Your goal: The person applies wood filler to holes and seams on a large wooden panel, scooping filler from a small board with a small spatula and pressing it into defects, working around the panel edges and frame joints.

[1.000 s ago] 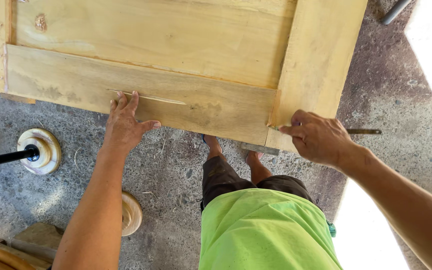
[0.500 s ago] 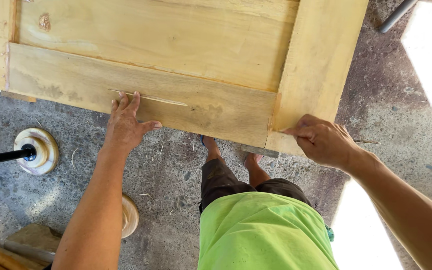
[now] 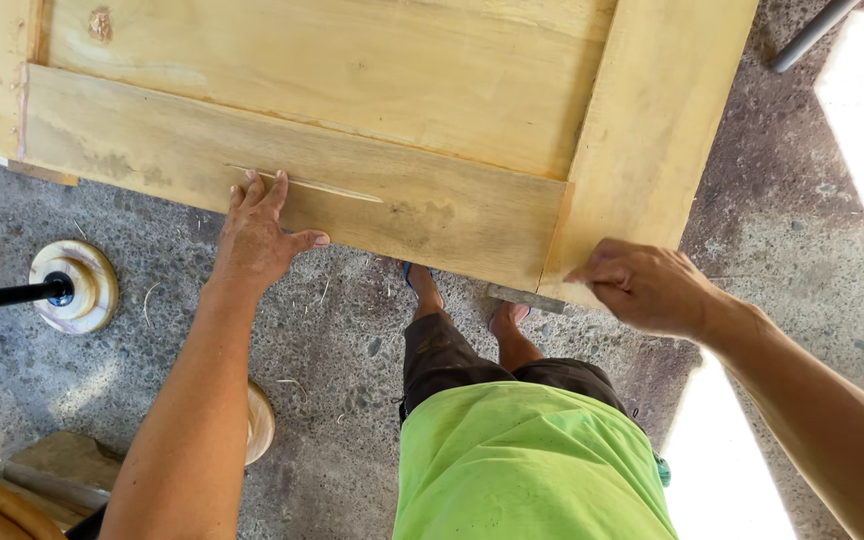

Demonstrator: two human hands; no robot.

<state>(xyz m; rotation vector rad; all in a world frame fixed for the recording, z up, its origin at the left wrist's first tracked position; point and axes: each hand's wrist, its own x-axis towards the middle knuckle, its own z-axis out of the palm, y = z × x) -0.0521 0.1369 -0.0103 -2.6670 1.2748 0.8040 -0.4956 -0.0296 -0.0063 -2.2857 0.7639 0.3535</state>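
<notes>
While the left hand (image 3: pixel 257 235) stays flat on the wooden door panel (image 3: pixel 352 110), the right hand (image 3: pixel 642 285) has lost sight of its tool, fingers now clenched at the joint.

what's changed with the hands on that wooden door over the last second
The right hand slid slightly down along the door's corner joint; the thin dark tool visible beside it a second ago is now hidden. The left hand stayed pressed flat on the bottom rail.

Grey concrete floor (image 3: pixel 352 350), round wooden disc (image 3: pixel 87 283) on it, wooden door frame (image 3: pixel 432 190) above, wood scraps (image 3: pixel 52 460) at lower left
</notes>
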